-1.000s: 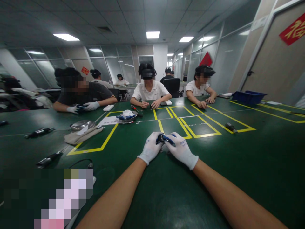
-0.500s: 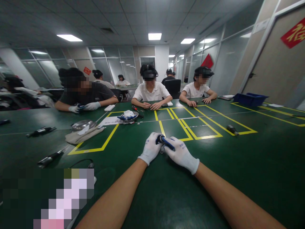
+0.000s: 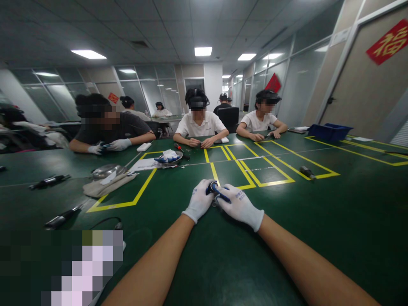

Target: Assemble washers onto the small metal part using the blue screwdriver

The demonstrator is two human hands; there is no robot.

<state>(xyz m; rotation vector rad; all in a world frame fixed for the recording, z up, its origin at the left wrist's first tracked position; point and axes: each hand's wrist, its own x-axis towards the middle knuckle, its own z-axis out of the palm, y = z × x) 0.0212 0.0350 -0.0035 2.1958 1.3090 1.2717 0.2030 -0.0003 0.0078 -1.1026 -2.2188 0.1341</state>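
Observation:
My left hand (image 3: 200,198), in a white glove with blue-coated fingers, is closed around a small dark cylindrical part (image 3: 213,185) with a pale ring at its end. My right hand (image 3: 239,201), gloved the same way, meets it from the right. Its blue-tipped fingers are bent together against the part's near side, and whatever lies between them is hidden. Just under the fingers shows a small shiny, clear-looking bit (image 3: 214,204), too small to name. Both hands are just above the green table (image 3: 223,263), close to the yellow tape.
Dark tools with thin metal tips (image 3: 62,217) lie at left, near a metal bowl (image 3: 109,171) and beige cloth gloves (image 3: 110,185). A dish (image 3: 172,159) holds gloves. A dark cylindrical piece (image 3: 307,172) and a blue bin (image 3: 330,131) are at right. Several people sit opposite.
My view has shifted slightly. My hands stay together around the part, and the right fingers have turned a little against it.

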